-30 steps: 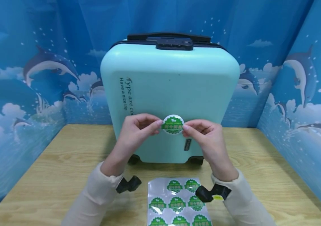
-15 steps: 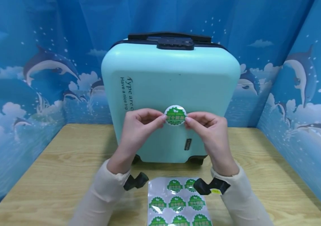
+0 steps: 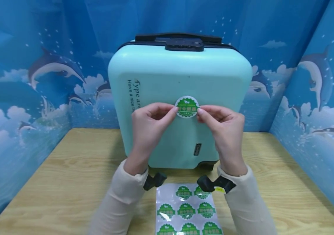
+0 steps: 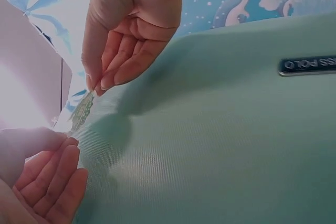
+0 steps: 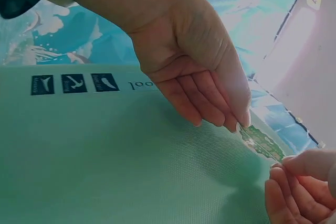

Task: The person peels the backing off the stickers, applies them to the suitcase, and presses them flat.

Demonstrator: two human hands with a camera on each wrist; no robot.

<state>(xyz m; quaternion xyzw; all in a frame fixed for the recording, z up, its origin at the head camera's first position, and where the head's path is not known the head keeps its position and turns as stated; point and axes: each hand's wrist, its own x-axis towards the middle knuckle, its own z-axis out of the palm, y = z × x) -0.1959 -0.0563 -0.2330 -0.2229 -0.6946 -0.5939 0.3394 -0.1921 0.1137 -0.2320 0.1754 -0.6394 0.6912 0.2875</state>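
Observation:
A round green-and-white sticker [image 3: 187,107] is stretched between both hands in front of the mint-green suitcase [image 3: 181,65]. My left hand [image 3: 152,125] pinches its left edge between thumb and forefinger. At the opposite edge, the thumb and forefinger of my right hand [image 3: 225,125] grip it the same way. Seen nearly edge-on in the left wrist view, the sticker [image 4: 81,113] appears to stand off the shell, which carries the hands' shadows. The right wrist view shows the sticker's printed face [image 5: 262,144] at a slant.
A sheet of similar stickers [image 3: 164,191] lies on the wooden table [image 3: 76,169] below the hands, with a bare spot at its upper left. The suitcase has a black handle [image 3: 178,37] and a small dark badge [image 3: 197,149]. Blue dolphin-printed curtains [image 3: 52,104] surround the table.
Both hands have risen together with the sticker, shifting slightly right, from the suitcase's lower middle to nearer its centre. Their pinch on it is unchanged.

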